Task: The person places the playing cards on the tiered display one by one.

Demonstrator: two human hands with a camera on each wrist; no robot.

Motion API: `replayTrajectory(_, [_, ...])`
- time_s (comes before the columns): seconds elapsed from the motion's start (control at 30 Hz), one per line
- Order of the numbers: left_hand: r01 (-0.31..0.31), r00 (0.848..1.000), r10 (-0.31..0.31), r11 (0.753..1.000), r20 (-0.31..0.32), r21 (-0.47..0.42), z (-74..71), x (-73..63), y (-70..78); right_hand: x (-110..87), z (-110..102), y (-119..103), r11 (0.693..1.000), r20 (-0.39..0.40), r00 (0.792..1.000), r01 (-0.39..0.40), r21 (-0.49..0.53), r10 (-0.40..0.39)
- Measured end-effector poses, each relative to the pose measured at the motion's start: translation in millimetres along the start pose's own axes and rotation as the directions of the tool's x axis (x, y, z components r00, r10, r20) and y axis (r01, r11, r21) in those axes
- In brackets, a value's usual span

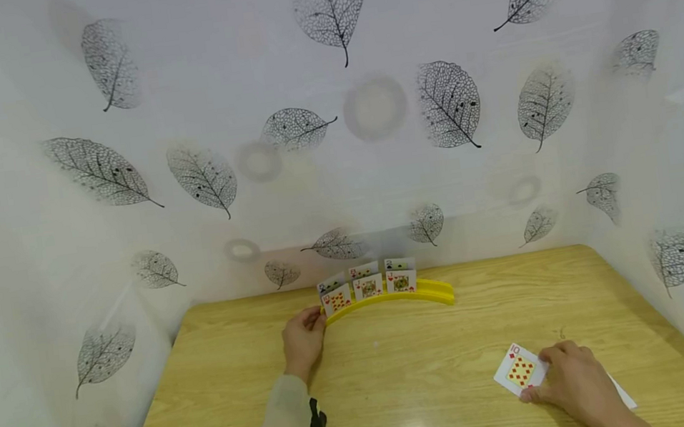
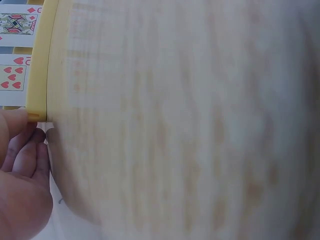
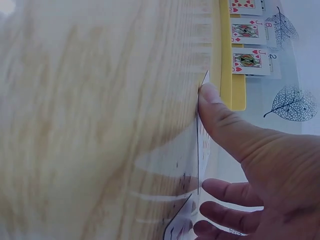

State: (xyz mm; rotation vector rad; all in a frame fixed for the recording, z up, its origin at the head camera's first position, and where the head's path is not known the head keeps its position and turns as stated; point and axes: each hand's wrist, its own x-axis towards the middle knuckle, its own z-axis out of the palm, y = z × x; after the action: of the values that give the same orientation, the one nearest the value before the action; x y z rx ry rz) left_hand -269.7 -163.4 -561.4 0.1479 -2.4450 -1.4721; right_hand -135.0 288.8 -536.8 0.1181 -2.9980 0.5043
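A curved yellow card holder point(image 1: 433, 290) stands at the back of the table with playing cards upright in two rows. In its front row are the ten of hearts point(image 1: 337, 299) and two jacks, a jack point(image 1: 367, 286) in the middle and a jack of hearts point(image 1: 401, 281) at the right. My left hand point(image 1: 304, 340) pinches the left end of the holder, thumb against the yellow edge point(image 2: 39, 114) in the left wrist view. At front right, my right hand point(image 1: 574, 381) grips a ten of diamonds point(image 1: 520, 369) between thumb and fingers, the card slightly tilted over the table.
Another card point(image 1: 623, 394) pokes out beneath my right hand, partly hidden by it. A small black object point(image 1: 317, 417) is beside my left sleeve. White leaf-print cloth point(image 1: 386, 179) walls in the wooden table point(image 1: 396, 379) at the back and sides.
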Motion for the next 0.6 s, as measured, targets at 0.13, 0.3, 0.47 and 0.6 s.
replayTrajectory(0.13, [-0.003,1.0,0.003,1.0,-0.002,0.002,0.5,-0.3,-0.3,1.6,-1,2,0.999,0.028,0.999,-0.021,0.038,0.02])
replayTrajectory(0.3, [-0.003,1.0,0.003,1.0,-0.004,-0.001,0.8,0.7,-1.7,6.4,-1,7,0.987,0.131,0.99,-0.069,0.142,0.051])
replayTrajectory(0.47, [0.001,1.0,-0.001,1.0,-0.004,0.002,1.5,1.3,-3.0,14.2,-2,9,0.974,0.227,0.972,-0.109,0.198,0.062])
replayTrajectory(0.6, [0.006,1.0,-0.006,1.0,-0.002,-0.008,1.6,1.5,-3.8,19.6,-4,8,0.968,0.274,0.959,-0.136,0.212,0.074])
